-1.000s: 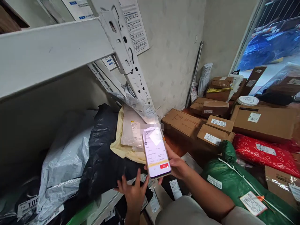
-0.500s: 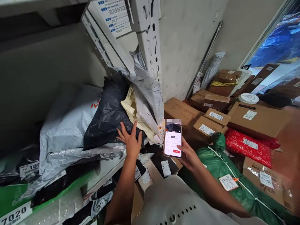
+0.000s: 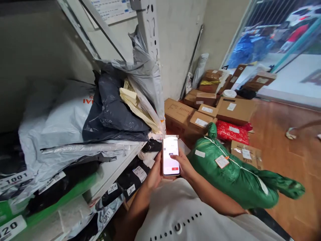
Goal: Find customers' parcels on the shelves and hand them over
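A smartphone [image 3: 171, 159] with a lit white screen and a red button stands upright in front of my chest. My left hand [image 3: 154, 174] is closed around its left edge. On the other edge, my right hand [image 3: 185, 165] grips it too, the thumb lying over the screen. Left of the phone, a black plastic parcel bag [image 3: 112, 110] rests on the shelf [image 3: 117, 160], apart from both hands. Beside that bag are a cream-coloured package [image 3: 137, 108] and a large grey-white parcel bag [image 3: 64, 110] with red letters.
A tied green sack [image 3: 233, 170] lies on the wooden floor at right. Behind it are a red heart-patterned parcel [image 3: 232, 131] and several cardboard boxes [image 3: 237, 110]. A white metal shelf post [image 3: 151, 36] rises ahead. Numbered parcels fill the lower shelf. Part of a person's leg [image 3: 306, 127] shows far right.
My left hand has left the black parcel bag and joined my right hand on the smartphone. The phone is lower and further left in view, and the view has turned right.
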